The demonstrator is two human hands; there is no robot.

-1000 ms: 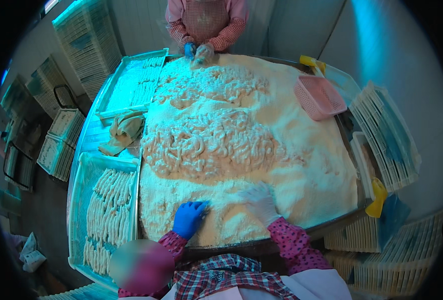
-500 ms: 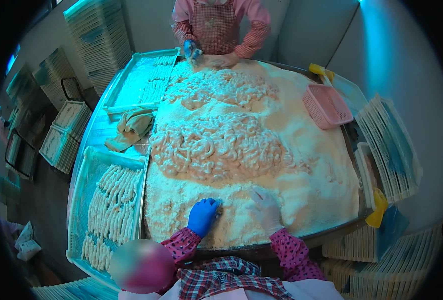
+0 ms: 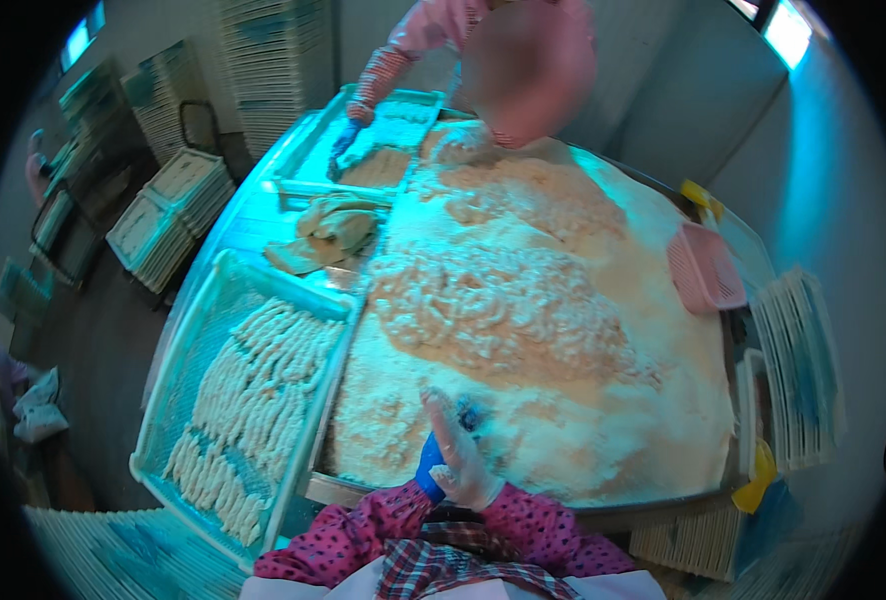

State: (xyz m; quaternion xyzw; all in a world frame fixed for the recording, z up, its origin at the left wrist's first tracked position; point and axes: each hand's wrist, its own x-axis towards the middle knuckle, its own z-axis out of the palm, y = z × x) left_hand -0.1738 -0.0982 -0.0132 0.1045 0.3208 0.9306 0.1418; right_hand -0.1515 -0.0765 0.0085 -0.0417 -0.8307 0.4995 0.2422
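Observation:
My right hand (image 3: 466, 476), in a thin whitish glove, crosses over my left hand (image 3: 429, 468) at the near edge of the powder-covered table. Its fingers are stretched out and pressed against the left hand; I see nothing held in it. The left hand wears a blue glove and is mostly hidden; its powder-dusted fingertips show past the right hand. Beyond both hands lies a heap of pale, powder-coated strips (image 3: 503, 310) on a bed of white powder (image 3: 573, 440). At the left, a mesh tray (image 3: 168, 410) holds rows of coated strips (image 3: 253, 390).
Across the table, a person in pink (image 3: 433, 30) reaches a blue-gloved hand into a far tray (image 3: 293, 185). A cloth (image 3: 328, 230) lies between the trays. A pink basket (image 3: 705, 268) sits at the right. Racks (image 3: 798, 370) and tray stacks (image 3: 168, 215) surround the table.
My two hands, apart on the powder before, have come together nearer the table's edge and the right has moved left. The co-worker has leaned toward the far tray. The view has shifted.

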